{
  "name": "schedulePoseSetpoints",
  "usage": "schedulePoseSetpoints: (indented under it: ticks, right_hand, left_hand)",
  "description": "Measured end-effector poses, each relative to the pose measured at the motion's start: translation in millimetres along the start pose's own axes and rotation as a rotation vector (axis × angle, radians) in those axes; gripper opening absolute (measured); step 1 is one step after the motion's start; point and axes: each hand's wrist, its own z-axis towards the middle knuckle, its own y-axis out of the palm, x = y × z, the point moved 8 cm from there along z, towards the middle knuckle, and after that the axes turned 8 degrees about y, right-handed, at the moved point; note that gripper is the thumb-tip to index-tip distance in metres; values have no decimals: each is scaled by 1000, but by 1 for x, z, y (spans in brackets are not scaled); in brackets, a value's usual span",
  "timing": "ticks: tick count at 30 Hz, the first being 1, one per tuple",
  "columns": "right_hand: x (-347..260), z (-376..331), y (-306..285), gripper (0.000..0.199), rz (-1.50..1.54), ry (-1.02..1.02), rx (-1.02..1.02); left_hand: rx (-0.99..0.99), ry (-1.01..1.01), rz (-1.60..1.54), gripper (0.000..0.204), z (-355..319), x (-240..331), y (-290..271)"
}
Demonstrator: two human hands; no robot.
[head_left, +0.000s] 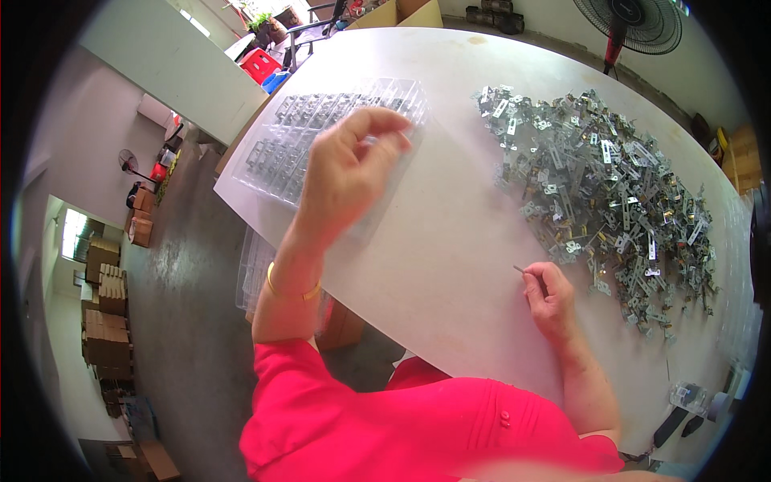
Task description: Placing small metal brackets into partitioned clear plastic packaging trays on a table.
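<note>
My left hand [347, 173] hangs over the clear plastic tray [381, 173] at the table's left edge. Its fingers are curled and a little blurred, with a gap between thumb and fingertips; I see nothing held there. Rows of small metal parts [277, 161] sit in the tray's compartments, some covered by my hand. My right hand [551, 304] is low over the white table, pinching a small thin metal piece [520, 269] that sticks out past the fingertips. Just beyond it spreads a big heap of loose metal hardware pieces [602, 177], silvery with some brass-coloured bits.
The white table [434, 233] has a curved far edge. Another clear tray [255, 269] is below its left edge. A strap and a small clear item [689, 398] lie at the near right. Beyond stand a fan [634, 22] and an open carton [397, 14]; cardboard boxes [108, 337] line the left.
</note>
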Motion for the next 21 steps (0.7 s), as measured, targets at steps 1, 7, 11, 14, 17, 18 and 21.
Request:
schedulePoseSetpoints:
  ticks: [1,7,11,14,17,18,21]
  right_hand:
    - [-1,0,0,8,2,-3,1]
    - [-5,0,0,9,-23,-6,-1]
    - [-1,0,0,8,-5,24,0]
    - [-4,0,0,8,-8,19,0]
    - [-4,0,0,8,-13,6,-1]
    - [-5,0,0,8,-17,-3,-1]
    - [-7,0,0,8,-7,8,-7]
  left_hand:
    - [48,-73,61,18,11,-28,-10]
    - [3,-227,299,24,51,-136,-44]
    - [-73,-340,372,27,63,-173,-41]
    - [-96,-364,370,27,70,-199,-42]
    - [-110,-407,389,27,73,-209,-40]
    - [-112,-433,397,27,73,-211,-40]
    - [-92,-435,383,27,76,-214,-42]
